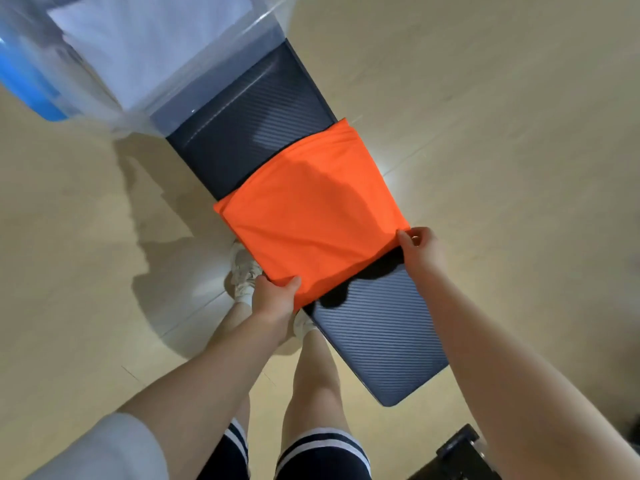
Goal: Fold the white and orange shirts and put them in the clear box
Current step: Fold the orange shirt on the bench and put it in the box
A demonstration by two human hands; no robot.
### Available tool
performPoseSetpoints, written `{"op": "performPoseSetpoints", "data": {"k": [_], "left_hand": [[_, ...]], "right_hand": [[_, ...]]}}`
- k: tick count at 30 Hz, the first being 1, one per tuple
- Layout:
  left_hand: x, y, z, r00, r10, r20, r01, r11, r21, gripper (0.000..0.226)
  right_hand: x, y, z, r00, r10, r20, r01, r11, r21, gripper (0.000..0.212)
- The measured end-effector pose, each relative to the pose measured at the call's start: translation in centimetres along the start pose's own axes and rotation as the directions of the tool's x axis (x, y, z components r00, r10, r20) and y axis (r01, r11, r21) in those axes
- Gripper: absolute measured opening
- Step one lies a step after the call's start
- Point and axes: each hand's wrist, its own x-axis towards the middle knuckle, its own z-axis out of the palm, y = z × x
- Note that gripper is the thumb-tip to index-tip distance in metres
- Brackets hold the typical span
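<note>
A folded orange shirt (311, 209) hangs just above a dark ribbed mat (381, 341), casting a shadow on it. My left hand (275, 296) grips its near left corner, thumb on top. My right hand (420, 247) pinches its near right corner. At the mat's far end stands the clear box (194, 74). Inside it lies the folded white shirt (149, 39).
The mat runs diagonally over a pale wooden floor (485, 133). A blue lid or bin (24, 88) leans beside the clear box at the far left. My legs and white shoes (244, 271) stand left of the mat. A black object (460, 452) sits at the bottom right.
</note>
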Motion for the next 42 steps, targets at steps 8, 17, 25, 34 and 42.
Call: {"op": "performPoseSetpoints", "data": {"k": [8, 17, 25, 34, 42], "left_hand": [[-0.4, -4.0, 0.6, 0.996, 0.055, -0.063, -0.054, 0.998, 0.027, 0.029], [-5.1, -6.9, 0.6, 0.991, -0.049, 0.126, 0.091, 0.93, -0.357, 0.025], [-6.4, -1.2, -2.4, 0.992, 0.122, -0.029, -0.123, 0.896, -0.428, 0.013], [-2.2, 1.4, -4.5, 0.898, 0.391, -0.203, -0.422, 0.896, -0.14, 0.017], [-1.0, 1.6, -2.8, 0.624, 0.677, -0.391, -0.652, 0.727, 0.217, 0.037]], "right_hand": [[1.4, 1.5, 0.5, 0.998, 0.044, 0.048, -0.055, 0.963, 0.262, 0.013], [-1.4, 3.7, -3.6, 0.992, -0.048, 0.119, 0.031, 0.99, 0.14, 0.019], [-1.3, -2.9, -6.2, 0.886, -0.325, 0.33, 0.24, 0.931, 0.274, 0.017], [2.2, -6.7, -2.5, 0.811, -0.537, 0.231, 0.544, 0.838, 0.04, 0.007], [0.5, -6.1, 0.9, 0.757, -0.652, 0.04, 0.649, 0.758, 0.065, 0.04]]}}
